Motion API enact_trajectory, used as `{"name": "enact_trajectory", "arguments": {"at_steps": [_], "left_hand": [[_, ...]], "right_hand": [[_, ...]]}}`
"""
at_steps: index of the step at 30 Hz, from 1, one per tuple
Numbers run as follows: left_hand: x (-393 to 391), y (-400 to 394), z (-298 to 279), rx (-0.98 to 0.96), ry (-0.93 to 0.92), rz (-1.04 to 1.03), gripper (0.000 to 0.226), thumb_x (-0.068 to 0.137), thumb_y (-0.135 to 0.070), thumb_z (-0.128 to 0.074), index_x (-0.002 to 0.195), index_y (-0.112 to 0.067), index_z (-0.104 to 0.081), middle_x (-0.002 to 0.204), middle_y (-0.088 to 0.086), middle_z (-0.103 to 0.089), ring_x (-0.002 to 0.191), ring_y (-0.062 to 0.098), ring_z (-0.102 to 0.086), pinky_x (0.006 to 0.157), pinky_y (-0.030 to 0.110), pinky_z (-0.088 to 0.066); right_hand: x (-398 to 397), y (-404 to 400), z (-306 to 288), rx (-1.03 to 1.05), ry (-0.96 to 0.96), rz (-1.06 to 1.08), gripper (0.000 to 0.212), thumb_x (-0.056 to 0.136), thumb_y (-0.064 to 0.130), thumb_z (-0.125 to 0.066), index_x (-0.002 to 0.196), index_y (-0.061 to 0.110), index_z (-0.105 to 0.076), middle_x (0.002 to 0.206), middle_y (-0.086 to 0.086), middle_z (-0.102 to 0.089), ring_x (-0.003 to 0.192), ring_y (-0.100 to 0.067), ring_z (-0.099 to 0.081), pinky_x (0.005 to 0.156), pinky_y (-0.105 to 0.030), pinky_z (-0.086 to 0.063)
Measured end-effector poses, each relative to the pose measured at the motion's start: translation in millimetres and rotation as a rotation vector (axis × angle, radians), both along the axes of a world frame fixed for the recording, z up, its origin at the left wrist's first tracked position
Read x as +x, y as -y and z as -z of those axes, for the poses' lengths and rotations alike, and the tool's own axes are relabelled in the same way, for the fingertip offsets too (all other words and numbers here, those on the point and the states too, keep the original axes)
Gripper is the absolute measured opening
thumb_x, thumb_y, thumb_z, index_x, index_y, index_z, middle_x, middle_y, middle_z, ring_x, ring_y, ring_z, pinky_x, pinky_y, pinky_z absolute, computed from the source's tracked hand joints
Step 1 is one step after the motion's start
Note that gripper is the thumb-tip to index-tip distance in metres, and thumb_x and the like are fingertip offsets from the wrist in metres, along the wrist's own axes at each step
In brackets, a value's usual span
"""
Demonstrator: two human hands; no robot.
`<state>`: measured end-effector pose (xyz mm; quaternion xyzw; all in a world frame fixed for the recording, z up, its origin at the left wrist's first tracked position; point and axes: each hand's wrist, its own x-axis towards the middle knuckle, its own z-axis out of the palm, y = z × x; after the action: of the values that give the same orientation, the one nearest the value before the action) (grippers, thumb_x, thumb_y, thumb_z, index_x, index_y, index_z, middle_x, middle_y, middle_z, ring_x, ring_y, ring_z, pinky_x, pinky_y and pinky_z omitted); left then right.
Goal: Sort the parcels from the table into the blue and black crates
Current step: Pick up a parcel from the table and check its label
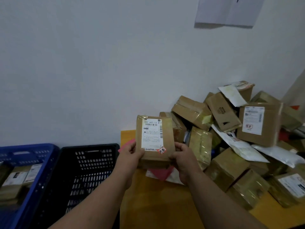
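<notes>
Left hand (132, 152) and right hand (182, 157) each grip a lower side of a flat taped cardboard parcel (155, 139), upright, white label facing camera, above the yellow table (158, 204), slotted black crate (85, 172) and blue crate (29, 162) left, box pile (239, 138) right.

This looks like a parcel sorting room, a small courier or mailroom back space. At three o'clock a heap of taped cardboard boxes (231, 129) and white poly mailers (244, 146) with printed shipping labels is piled on a yellow table (158, 204) against a bare white wall (82, 63). At eight o'clock stand a blue plastic crate (41, 164), already holding labelled parcels, and a black slotted crate (92, 162). A paper sheet (227, 10) hangs on the wall at one o'clock.
</notes>
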<state>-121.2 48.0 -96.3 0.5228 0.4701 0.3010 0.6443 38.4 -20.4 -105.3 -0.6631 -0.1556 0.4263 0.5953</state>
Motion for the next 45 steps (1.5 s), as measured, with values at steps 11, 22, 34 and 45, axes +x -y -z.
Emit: {"name": "enact_trajectory", "arguments": {"at_steps": [11,22,34,45], "left_hand": [[18,71,11,0.019,-0.083,-0.119,0.042,0.099,-0.008,-0.05,0.139,-0.02,-0.051,0.117,-0.002,-0.062,0.091,0.0,-0.054,0.061,0.012,-0.042],[-30,87,19,-0.004,-0.143,-0.228,0.046,0.097,-0.012,-0.052,0.142,-0.02,-0.047,0.124,0.0,-0.062,0.107,0.014,-0.058,0.079,0.025,-0.049],[-194,67,21,-0.033,-0.199,-0.355,0.042,0.097,-0.016,-0.051,0.139,-0.021,-0.048,0.119,0.002,-0.06,0.103,0.018,-0.057,0.082,0.034,-0.048],[-418,37,46,-0.179,-0.32,-0.521,0.037,0.097,-0.026,-0.05,0.133,-0.022,-0.051,0.123,0.006,-0.058,0.11,0.024,-0.054,0.093,0.04,-0.047]], "right_hand": [[22,61,9,0.003,0.052,-0.142,0.052,0.084,-0.016,-0.051,0.128,0.012,-0.055,0.114,-0.007,-0.065,0.095,-0.022,-0.065,0.056,-0.023,-0.053],[-20,62,20,0.001,0.145,-0.307,0.055,0.083,-0.011,-0.054,0.128,0.021,-0.05,0.117,-0.004,-0.066,0.106,-0.024,-0.064,0.083,-0.037,-0.056],[-180,20,29,-0.06,0.148,-0.482,0.045,0.087,-0.006,-0.051,0.126,0.016,-0.049,0.107,-0.002,-0.062,0.082,-0.012,-0.057,0.057,-0.02,-0.041],[-401,-35,67,-0.189,0.109,-0.739,0.041,0.088,0.011,-0.063,0.127,0.02,-0.05,0.119,-0.003,-0.059,0.106,-0.023,-0.059,0.088,-0.037,-0.052]]}}
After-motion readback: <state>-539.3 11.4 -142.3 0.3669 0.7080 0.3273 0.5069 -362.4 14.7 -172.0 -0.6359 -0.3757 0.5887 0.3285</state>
